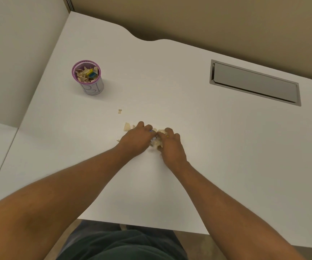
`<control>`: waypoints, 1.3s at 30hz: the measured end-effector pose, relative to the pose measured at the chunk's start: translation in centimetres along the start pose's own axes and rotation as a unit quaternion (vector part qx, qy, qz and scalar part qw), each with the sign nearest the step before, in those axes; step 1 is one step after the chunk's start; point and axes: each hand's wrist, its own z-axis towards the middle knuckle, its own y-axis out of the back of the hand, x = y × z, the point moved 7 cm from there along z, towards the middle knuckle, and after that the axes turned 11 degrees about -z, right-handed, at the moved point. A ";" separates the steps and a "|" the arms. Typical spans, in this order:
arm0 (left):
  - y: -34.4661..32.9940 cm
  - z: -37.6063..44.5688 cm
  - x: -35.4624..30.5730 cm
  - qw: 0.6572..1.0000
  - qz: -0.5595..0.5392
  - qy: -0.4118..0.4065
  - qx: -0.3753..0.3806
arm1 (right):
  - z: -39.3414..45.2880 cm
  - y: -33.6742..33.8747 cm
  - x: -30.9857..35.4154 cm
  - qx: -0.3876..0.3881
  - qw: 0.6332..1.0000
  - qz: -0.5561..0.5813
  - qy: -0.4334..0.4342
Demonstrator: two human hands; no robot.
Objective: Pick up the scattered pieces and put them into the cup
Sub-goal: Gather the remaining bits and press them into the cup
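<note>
A white table (198,147) filled most of the view, its far edge curved, with a grey metal hatch (254,82) set flush into it at the right. Both bare forearms reached in from the near edge and met near the table's middle. The left hand (135,139) lay palm down with its fingers curled over a small heap of pale wooden pieces (156,140); the right hand (171,147) pressed in from the other side, fingers bent, so the two hands cupped the heap between them and touched it. Whether either hand actually gripped a piece could not be told, since the fingers hid the contact. The purple-rimmed cup (88,77) stood upright well apart to the far left, already holding many pale pieces and a yellow and blue bit. A larger flat piece (127,127) lay just beyond the left hand, and one tiny piece (119,111) lay alone between the hands and the cup
</note>
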 end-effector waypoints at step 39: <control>17.4 -3.2 22.8 0.900 -0.156 0.231 -0.334 | 1.1 3.7 1.6 -0.055 0.926 0.336 -0.163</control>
